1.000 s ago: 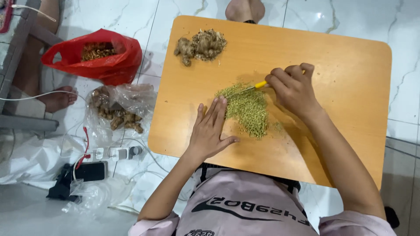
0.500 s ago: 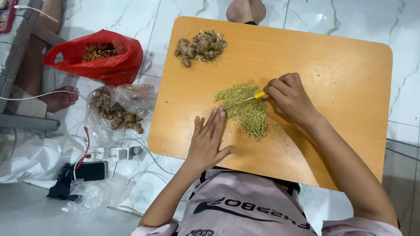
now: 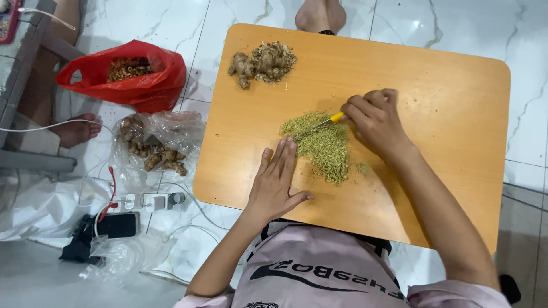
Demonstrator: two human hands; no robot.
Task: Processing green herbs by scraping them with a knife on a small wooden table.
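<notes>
A low wooden table (image 3: 434,91) carries a heap of finely chopped greenish bits (image 3: 325,145) in its middle. My right hand (image 3: 374,122) grips a small knife with a yellow handle (image 3: 334,118), its blade lying across the top of the heap. My left hand (image 3: 277,182) rests flat on the table, fingers together, its fingertips at the heap's left edge. Whole knobbly roots with peel scraps (image 3: 264,61) sit at the table's far left part.
On the tiled floor to the left lie a red plastic bag (image 3: 134,77) of scraps, a clear bag (image 3: 154,148) of roots, cables, a power strip (image 3: 151,201) and a black device (image 3: 111,225). Another person's feet (image 3: 77,130) (image 3: 319,14) show nearby.
My right hand with the knife has shifted left and down over the heap. My left hand has slid slightly toward the heap's edge.
</notes>
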